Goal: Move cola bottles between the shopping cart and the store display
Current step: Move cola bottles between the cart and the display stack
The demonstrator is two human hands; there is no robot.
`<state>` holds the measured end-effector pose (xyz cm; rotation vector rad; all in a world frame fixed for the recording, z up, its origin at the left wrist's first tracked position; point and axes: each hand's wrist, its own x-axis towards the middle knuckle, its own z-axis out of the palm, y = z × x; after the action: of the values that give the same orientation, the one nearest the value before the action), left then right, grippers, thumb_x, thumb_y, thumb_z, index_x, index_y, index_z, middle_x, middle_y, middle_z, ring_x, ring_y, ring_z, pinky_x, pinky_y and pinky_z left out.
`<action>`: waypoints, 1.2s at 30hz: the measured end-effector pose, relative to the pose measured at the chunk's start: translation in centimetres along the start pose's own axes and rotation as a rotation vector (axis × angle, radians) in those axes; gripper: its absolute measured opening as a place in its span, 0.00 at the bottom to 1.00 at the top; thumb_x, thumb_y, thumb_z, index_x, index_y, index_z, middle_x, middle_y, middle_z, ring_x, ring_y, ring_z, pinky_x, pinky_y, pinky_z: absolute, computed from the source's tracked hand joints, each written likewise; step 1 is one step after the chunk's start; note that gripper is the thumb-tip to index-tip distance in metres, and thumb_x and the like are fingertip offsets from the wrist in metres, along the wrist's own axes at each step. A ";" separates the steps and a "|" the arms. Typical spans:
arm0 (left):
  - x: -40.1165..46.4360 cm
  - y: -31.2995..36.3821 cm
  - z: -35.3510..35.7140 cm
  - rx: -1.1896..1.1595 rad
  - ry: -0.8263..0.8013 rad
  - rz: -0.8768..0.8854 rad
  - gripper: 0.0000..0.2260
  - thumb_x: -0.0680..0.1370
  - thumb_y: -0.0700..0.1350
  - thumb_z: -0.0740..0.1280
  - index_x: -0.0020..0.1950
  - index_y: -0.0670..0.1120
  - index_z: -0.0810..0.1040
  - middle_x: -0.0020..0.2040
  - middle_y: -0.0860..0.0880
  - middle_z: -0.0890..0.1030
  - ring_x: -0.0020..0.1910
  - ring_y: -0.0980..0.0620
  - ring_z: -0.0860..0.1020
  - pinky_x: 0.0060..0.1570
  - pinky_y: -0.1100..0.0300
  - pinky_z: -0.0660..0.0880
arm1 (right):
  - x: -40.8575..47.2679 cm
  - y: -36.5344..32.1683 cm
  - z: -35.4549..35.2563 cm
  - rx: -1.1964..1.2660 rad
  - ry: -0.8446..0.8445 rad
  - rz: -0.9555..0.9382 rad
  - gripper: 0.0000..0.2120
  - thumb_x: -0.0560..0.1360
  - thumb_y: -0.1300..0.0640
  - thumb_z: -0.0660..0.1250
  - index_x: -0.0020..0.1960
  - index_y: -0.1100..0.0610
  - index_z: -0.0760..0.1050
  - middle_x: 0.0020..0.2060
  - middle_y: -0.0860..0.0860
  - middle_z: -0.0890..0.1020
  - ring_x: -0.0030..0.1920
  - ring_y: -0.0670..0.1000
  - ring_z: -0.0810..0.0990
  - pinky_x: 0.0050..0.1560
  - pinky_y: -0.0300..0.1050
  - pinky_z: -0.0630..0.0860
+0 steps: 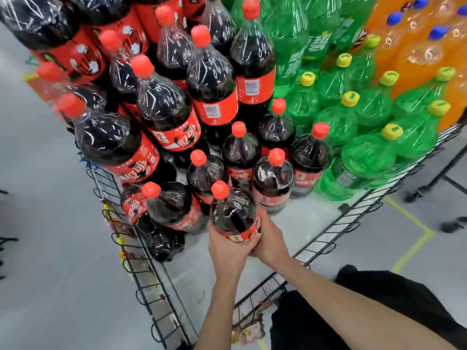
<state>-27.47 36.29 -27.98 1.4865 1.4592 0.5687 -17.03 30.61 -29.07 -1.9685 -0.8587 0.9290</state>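
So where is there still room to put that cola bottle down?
Bare shelf shows right of the held cola bottle, between the front cola bottles and the wire rail. More lies beneath both hands. Farther back, cola and green bottles stand tightly packed.

white Chinese lettering on green bottle [298, 46] label, cola labels unreadable

Both hands, left [228, 245] and right [271, 239], extended forward, fingers curled gripping.
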 end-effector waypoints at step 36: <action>2.5 -1.6 1.4 -0.096 -0.100 0.094 0.55 0.59 0.58 0.85 0.79 0.61 0.57 0.74 0.54 0.73 0.70 0.60 0.74 0.64 0.70 0.71 | 3.6 1.1 1.8 -0.022 -0.092 0.409 0.37 0.77 0.53 0.69 0.79 0.49 0.52 0.62 0.58 0.81 0.61 0.65 0.79 0.55 0.49 0.73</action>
<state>-26.62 38.00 -30.67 1.4920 1.2732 0.6039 -16.40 33.65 -31.86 -2.1775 -0.5219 1.2540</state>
